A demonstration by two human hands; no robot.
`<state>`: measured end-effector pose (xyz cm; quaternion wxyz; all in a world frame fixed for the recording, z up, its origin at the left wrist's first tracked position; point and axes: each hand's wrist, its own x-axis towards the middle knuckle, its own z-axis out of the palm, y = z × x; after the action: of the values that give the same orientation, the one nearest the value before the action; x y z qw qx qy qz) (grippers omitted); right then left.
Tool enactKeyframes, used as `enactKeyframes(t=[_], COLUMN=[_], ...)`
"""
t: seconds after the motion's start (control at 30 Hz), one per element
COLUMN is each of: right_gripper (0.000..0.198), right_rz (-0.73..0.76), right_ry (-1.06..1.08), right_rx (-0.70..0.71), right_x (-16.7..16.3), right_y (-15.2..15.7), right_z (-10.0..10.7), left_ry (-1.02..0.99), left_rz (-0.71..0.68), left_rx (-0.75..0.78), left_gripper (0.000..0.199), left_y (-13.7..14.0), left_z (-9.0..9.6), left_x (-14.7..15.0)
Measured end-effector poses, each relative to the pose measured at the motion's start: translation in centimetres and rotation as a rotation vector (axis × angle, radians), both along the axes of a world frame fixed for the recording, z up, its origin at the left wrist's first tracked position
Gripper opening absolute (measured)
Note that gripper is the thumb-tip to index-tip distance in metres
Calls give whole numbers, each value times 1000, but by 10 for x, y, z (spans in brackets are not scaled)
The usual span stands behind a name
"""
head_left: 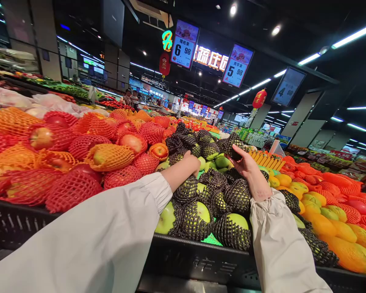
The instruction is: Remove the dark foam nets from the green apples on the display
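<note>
Green apples in black foam nets point(197, 219) fill the black crate point(201, 258) before me, with several bare green apples point(222, 161) among them. My right hand point(247, 165) is at the crate's far right, its thumb and fingers closed around a black-netted green apple point(234, 142). Over the left middle of the pile, my left hand point(192, 163) reaches down among the apples. Its fingers are mostly hidden behind the hand, so whether they hold anything does not show. Both arms wear loose, off-white sleeves.
Red apples in red and orange foam nets point(94, 150) are heaped on the left. Yellow-orange mangoes point(338, 228) and red-netted fruit point(332, 183) lie on the right. Price screens point(184, 44) hang overhead. People point(131, 97) stand far back.
</note>
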<state>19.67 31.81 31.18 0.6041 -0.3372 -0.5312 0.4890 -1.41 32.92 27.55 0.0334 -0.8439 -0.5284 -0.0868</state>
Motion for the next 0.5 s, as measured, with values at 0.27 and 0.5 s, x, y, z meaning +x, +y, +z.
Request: enactKeyframes(t=[0.27,0.5], right_gripper=[39,74], right_rz=[-156,-253], right_ry=[148,-253], right_rx=[-51,135], right_x=[-8,-5], right_y=[-7,-5], right_z=[7,1], left_ry=[262,95], left_rz=[-25,-14], left_rx=[-10,227], left_gripper=[45,61], left_y=[-45,-40], left_z=[24,15], left_x=[-10,-11])
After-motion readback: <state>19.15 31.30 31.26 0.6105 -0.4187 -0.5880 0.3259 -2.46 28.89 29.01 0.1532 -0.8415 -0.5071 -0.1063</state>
